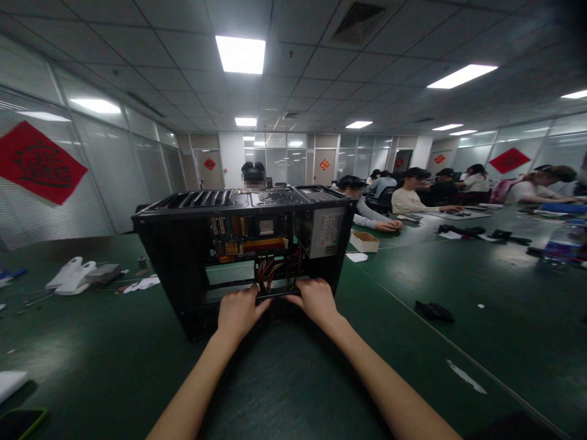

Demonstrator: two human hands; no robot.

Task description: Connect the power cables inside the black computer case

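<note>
- An open black computer case (192, 269) stands near the middle of the dark green tabletop (284, 379), its open side facing the camera.
- The left hand (237, 313) and the right hand (315, 300) both rest on the case's lower front edge, fingers curled over the rim into the opening; each grip looks closed on that edge, though the fingertips are hidden inside.
- Just above the hands hangs a bundle of red and orange cables (275, 272).
- Inside, a circuit board (247, 235) with coloured slots sits at the back, and a grey boxy power supply (323, 232) fills the upper right corner.
- The case top is slotted and meshed, hard-edged sheet metal.
- Bare tabletop lies open in front of and to the right of the case; white plastic parts (73, 275) lie well apart at left, a small black item (433, 311) at right.
- Other people sit along far tables.
</note>
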